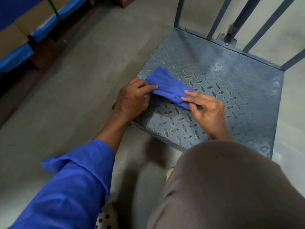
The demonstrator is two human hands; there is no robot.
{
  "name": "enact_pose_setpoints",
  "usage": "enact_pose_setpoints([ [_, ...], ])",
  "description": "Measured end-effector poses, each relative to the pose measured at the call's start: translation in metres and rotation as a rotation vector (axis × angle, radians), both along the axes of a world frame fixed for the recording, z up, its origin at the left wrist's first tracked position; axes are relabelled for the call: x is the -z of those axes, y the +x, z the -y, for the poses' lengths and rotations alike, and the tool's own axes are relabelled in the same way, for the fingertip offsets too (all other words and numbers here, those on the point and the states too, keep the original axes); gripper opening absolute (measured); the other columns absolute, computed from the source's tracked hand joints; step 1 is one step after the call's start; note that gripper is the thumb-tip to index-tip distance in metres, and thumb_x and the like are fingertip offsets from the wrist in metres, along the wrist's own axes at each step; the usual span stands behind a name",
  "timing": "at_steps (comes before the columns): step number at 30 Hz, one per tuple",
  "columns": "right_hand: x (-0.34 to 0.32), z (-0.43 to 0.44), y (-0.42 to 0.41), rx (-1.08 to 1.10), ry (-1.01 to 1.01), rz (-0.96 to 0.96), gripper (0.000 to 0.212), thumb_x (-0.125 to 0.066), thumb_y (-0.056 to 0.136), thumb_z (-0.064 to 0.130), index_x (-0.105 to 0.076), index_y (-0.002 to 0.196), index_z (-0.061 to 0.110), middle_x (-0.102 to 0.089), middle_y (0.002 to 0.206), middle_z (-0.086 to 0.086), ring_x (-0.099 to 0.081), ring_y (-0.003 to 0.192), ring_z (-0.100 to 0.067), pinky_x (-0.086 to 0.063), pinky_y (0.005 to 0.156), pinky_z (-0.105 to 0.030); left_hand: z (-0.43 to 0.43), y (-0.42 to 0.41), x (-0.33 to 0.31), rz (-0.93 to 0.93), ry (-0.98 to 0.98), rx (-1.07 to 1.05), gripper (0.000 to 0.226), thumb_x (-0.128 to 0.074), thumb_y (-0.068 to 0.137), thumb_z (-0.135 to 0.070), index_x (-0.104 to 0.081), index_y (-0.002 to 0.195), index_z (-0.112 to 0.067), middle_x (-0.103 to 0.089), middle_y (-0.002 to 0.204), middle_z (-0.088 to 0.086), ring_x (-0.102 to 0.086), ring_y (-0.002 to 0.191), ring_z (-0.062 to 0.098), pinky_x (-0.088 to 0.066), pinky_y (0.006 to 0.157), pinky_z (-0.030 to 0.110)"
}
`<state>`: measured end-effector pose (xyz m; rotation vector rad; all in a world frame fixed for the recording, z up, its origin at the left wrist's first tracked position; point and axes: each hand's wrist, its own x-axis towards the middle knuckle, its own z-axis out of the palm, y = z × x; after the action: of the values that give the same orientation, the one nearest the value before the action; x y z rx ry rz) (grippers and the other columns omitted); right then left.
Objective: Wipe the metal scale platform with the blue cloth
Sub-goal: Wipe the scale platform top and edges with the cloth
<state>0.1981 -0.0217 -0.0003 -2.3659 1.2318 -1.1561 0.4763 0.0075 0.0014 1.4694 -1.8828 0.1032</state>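
A grey-blue metal scale platform (231, 83) with a raised tread pattern lies low on the floor. On its near left corner rests a folded blue cloth (168, 85). My left hand (132, 98) pinches the cloth's left edge at the platform's corner. My right hand (206, 109) pinches the cloth's near right end between thumb and fingers. The cloth is stretched between both hands, lying flat against the plate. Dusty pale smears show on the platform's far half.
Upright blue-grey metal bars (217, 15) rise from the platform's far edge. Stacked cardboard boxes with blue wrapping (24, 30) stand at the far left on a concrete floor (74, 96). My knee in grey trousers (222, 187) covers the platform's near edge.
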Motion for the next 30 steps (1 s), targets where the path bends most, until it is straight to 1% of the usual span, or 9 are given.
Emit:
enact_pose_setpoints([
  [4,0.002,-0.004,0.0,0.025,-0.09,-0.08,0.032,-0.064,0.092,-0.002,-0.086,0.1,0.02,-0.074,0.13,0.007,-0.076,0.104,-0.014,-0.064,0.08,-0.038,0.017,-0.004,-0.02,-0.031,-0.1,-0.004,0.023,-0.065,0.082,0.005,-0.08,0.088,-0.012,-0.072,0.094,0.008,-0.069,0.072,0.029,-0.057,0.056,0.043],
  [6,0.0,-0.008,0.003,0.08,-0.088,-0.135,0.035,-0.061,0.093,0.001,-0.086,0.102,0.024,-0.073,0.13,0.014,-0.075,0.096,-0.013,-0.062,0.071,-0.034,0.024,-0.007,-0.026,0.006,-0.091,0.005,0.023,-0.062,0.082,0.004,-0.077,0.082,-0.013,-0.066,0.099,0.008,-0.062,0.065,0.028,-0.053,0.048,0.042],
  [8,0.002,-0.012,0.008,0.107,-0.053,-0.188,0.041,-0.056,0.091,-0.001,-0.084,0.108,0.024,-0.071,0.132,0.017,-0.071,0.101,-0.015,-0.061,0.075,-0.036,0.025,-0.007,-0.024,0.039,-0.042,0.041,0.023,-0.059,0.086,-0.003,-0.078,0.082,-0.016,-0.056,0.11,0.002,-0.059,0.066,0.027,-0.051,0.046,0.041],
  [13,0.008,-0.01,0.011,0.083,-0.047,-0.298,0.051,-0.044,0.089,0.002,-0.08,0.119,0.022,-0.07,0.136,0.013,-0.06,0.11,-0.024,-0.052,0.091,-0.047,0.013,0.002,-0.014,0.035,0.216,0.147,0.047,-0.053,0.085,-0.029,-0.079,0.122,-0.015,-0.049,0.14,0.016,-0.058,0.097,0.028,-0.055,0.075,0.04],
  [16,0.008,-0.01,0.007,0.144,-0.107,-0.281,0.046,-0.052,0.086,0.002,-0.082,0.114,0.023,-0.073,0.13,0.015,-0.062,0.109,-0.026,-0.048,0.087,-0.043,0.009,0.003,-0.009,0.011,0.209,0.137,0.043,-0.054,0.095,-0.019,-0.075,0.132,-0.021,-0.057,0.14,0.014,-0.058,0.11,0.031,-0.05,0.095,0.047],
  [21,0.009,-0.013,-0.002,0.193,-0.14,-0.191,0.045,-0.055,0.079,-0.006,-0.085,0.093,0.025,-0.075,0.124,0.016,-0.062,0.109,-0.026,-0.042,0.091,-0.038,0.006,-0.004,0.001,0.137,0.138,0.153,0.048,-0.064,0.1,-0.029,-0.062,0.148,-0.027,-0.061,0.145,0.004,-0.057,0.126,0.031,-0.045,0.097,0.045],
  [25,0.0,-0.019,-0.008,-0.03,0.122,0.026,0.037,-0.061,0.077,-0.014,-0.08,0.077,0.017,-0.076,0.125,0.004,-0.065,0.122,-0.023,-0.049,0.107,-0.047,0.018,-0.001,0.006,0.215,0.196,0.184,0.057,-0.067,0.093,-0.037,-0.06,0.149,-0.028,-0.056,0.154,0.002,-0.054,0.13,0.033,-0.045,0.102,0.048],
  [28,-0.007,-0.022,-0.009,-0.038,0.197,0.051,0.024,-0.07,0.088,-0.003,-0.08,0.102,0.014,-0.073,0.132,0.0,-0.062,0.134,-0.019,-0.045,0.118,-0.039,0.024,0.003,0.01,0.227,0.201,0.226,0.053,-0.068,0.093,-0.038,-0.065,0.145,-0.028,-0.062,0.148,-0.001,-0.056,0.127,0.031,-0.046,0.103,0.049],
  [30,-0.006,-0.02,-0.007,0.023,0.169,-0.017,0.032,-0.079,0.093,0.017,-0.075,0.125,0.016,-0.071,0.137,0.001,-0.061,0.134,-0.016,-0.044,0.118,-0.035,0.029,0.003,0.011,0.215,0.169,0.242,0.043,-0.071,0.092,-0.034,-0.073,0.134,-0.027,-0.07,0.137,-0.001,-0.06,0.12,0.03,-0.047,0.098,0.046],
])
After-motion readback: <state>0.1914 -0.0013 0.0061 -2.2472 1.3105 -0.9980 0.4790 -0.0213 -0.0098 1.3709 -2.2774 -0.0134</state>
